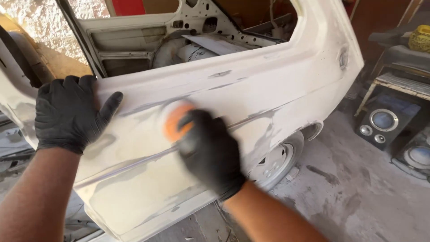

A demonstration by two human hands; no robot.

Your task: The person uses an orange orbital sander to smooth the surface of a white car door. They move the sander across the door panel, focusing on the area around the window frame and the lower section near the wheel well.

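Orange, round and blurred, a sanding pad [177, 121] sits pressed flat against the white car body panel [251, 94], about midway along the panel's length and just below its upper edge. The right hand [209, 152], in a black glove, covers the pad's lower right side, fingers curled tight around it so that only the upper left part of the pad shows. The pad lies up and to the left of that hand's wrist, and a dark crease line runs along the panel's long axis just beneath it, from lower left to upper right. The left hand [67, 112], also black-gloved, holds nothing: it lies palm-down on the panel near its left end, fingers spread wide over the upper edge, well apart from the pad. Grey worn patches mark the panel around the pad. Below the panel's right end a wheel [275, 163] stands on the dusty concrete floor [354, 197], and two speakers [380, 123] sit farther right.
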